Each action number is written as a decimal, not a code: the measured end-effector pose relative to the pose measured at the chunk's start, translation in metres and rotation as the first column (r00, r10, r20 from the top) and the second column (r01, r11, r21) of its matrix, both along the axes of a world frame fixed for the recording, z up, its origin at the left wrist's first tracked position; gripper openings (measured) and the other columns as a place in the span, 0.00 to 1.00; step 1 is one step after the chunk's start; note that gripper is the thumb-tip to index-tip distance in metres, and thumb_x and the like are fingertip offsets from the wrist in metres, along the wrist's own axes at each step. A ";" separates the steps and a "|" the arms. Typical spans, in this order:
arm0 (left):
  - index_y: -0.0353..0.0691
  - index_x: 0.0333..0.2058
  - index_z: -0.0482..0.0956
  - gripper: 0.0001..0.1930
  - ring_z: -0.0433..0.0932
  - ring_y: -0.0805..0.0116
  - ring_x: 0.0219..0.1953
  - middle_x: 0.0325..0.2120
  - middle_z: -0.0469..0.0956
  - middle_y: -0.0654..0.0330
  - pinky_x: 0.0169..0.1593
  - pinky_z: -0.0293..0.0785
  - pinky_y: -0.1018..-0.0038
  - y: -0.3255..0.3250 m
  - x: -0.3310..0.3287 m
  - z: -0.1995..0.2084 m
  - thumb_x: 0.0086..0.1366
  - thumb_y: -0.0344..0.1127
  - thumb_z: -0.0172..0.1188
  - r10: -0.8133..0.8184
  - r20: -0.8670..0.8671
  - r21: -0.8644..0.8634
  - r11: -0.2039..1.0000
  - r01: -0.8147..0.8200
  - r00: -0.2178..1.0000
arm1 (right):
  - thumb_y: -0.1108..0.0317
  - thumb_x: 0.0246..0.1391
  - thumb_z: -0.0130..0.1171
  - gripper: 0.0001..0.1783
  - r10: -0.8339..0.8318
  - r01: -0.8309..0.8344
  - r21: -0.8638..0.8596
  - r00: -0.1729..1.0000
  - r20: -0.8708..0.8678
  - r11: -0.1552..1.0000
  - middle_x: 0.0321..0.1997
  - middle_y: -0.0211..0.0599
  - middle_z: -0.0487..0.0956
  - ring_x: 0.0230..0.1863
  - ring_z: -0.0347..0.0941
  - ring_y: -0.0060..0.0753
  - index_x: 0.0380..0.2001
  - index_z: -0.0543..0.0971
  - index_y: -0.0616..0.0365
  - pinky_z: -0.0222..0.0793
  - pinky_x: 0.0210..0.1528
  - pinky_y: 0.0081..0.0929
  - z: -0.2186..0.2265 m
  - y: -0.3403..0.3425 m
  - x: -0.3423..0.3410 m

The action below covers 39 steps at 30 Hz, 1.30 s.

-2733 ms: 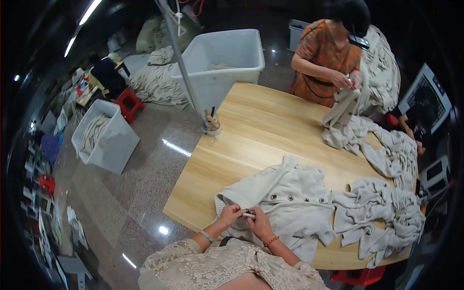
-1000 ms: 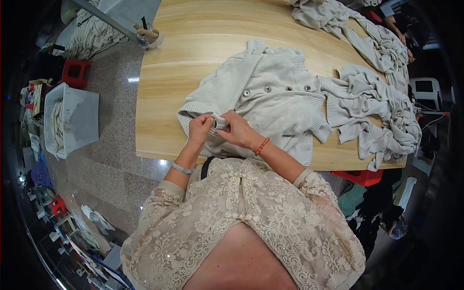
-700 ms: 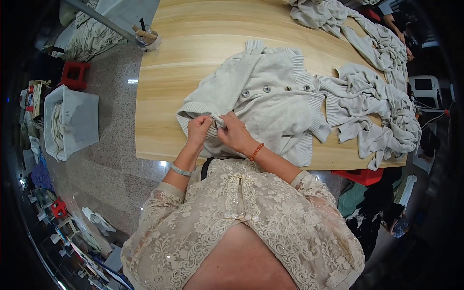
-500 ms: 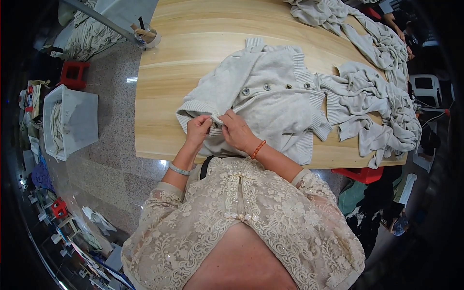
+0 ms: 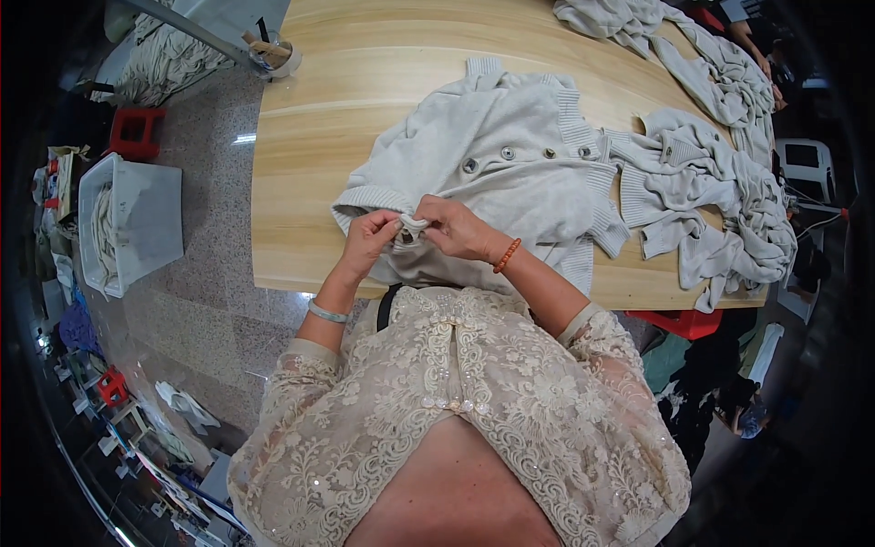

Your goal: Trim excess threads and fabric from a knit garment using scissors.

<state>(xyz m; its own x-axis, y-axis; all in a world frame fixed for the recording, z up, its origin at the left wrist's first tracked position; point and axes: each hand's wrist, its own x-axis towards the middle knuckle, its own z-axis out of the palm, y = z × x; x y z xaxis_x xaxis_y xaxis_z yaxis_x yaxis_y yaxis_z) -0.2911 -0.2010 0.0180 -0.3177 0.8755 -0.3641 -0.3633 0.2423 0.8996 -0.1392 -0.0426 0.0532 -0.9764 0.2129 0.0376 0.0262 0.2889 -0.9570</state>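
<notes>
A light grey knitted cardigan [image 5: 510,196] with several large dark buttons lies spread on the wooden table [image 5: 365,100] in front of me. My left hand [image 5: 372,235] pinches the knit edge near its lower left corner, beside a ribbed band. Close by, my right hand [image 5: 453,228] grips the same edge with bent fingers. Between the two hands the edge is lifted and bunched, with a small dark round spot, perhaps a button, under it. What exactly lies inside the fingertips is hidden.
More grey knit garments [image 5: 720,191] are heaped along the table's right side. A container of tools [image 5: 278,59] stands at the far left corner, by a metal pole [image 5: 191,32]. On the floor at left are a white bin [image 5: 137,223] and a red stool [image 5: 137,132]. Another person's arm [image 5: 752,46] shows at far right.
Both hands have drawn slightly apart, and the knit edge between them is raised and more exposed. The right hand has shifted a little right. The whole view has moved slightly.
</notes>
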 end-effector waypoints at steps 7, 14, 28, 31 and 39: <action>0.34 0.39 0.79 0.07 0.71 0.84 0.31 0.30 0.77 0.70 0.36 0.67 0.86 0.003 0.008 0.007 0.64 0.30 0.57 0.034 -0.015 0.028 0.999 -0.033 0.999 | 0.77 0.49 0.56 0.08 0.037 0.013 -0.393 0.992 0.117 0.919 0.28 0.31 0.72 0.30 0.68 0.20 0.35 0.75 0.64 0.64 0.33 0.22 -0.009 0.003 0.000; 0.34 0.39 0.77 0.07 0.70 0.84 0.34 0.31 0.76 0.70 0.40 0.66 0.85 -0.014 0.008 0.000 0.66 0.31 0.55 0.176 0.134 0.030 0.983 -0.182 0.975 | 0.66 0.51 0.61 0.12 -0.016 0.106 -0.198 0.913 0.408 0.975 0.26 0.31 0.78 0.25 0.67 0.17 0.36 0.78 0.63 0.66 0.31 0.19 0.003 0.007 -0.007; 0.42 0.46 0.72 0.21 0.73 0.46 0.38 0.38 0.76 0.51 0.41 0.68 0.58 0.045 0.031 0.004 0.49 0.28 0.61 -0.255 -0.875 -0.157 0.954 0.256 0.413 | 0.65 0.49 0.57 0.10 -0.367 0.352 0.339 0.930 -0.019 0.873 0.30 0.42 0.76 0.30 0.74 0.51 0.36 0.77 0.54 0.70 0.30 0.40 -0.024 -0.008 0.013; 0.42 0.28 0.72 0.11 0.74 0.44 0.28 0.24 0.76 0.50 0.33 0.67 0.54 0.040 0.023 -0.018 0.47 0.34 0.65 -0.331 -0.913 -0.281 0.934 0.220 0.239 | 0.65 0.48 0.57 0.06 -0.342 0.336 0.389 0.938 -0.057 0.858 0.31 0.40 0.74 0.29 0.73 0.47 0.30 0.76 0.53 0.69 0.28 0.39 -0.042 -0.020 0.016; 0.33 0.44 0.75 0.22 0.78 0.66 0.30 0.30 0.78 0.56 0.42 0.74 0.72 0.032 0.004 -0.053 0.48 0.27 0.64 -0.247 -0.604 -0.148 0.969 0.197 0.758 | 0.61 0.54 0.52 0.11 -0.271 0.153 0.466 0.942 0.197 0.872 0.34 0.46 0.74 0.31 0.74 0.51 0.34 0.74 0.57 0.71 0.33 0.44 -0.045 -0.020 0.017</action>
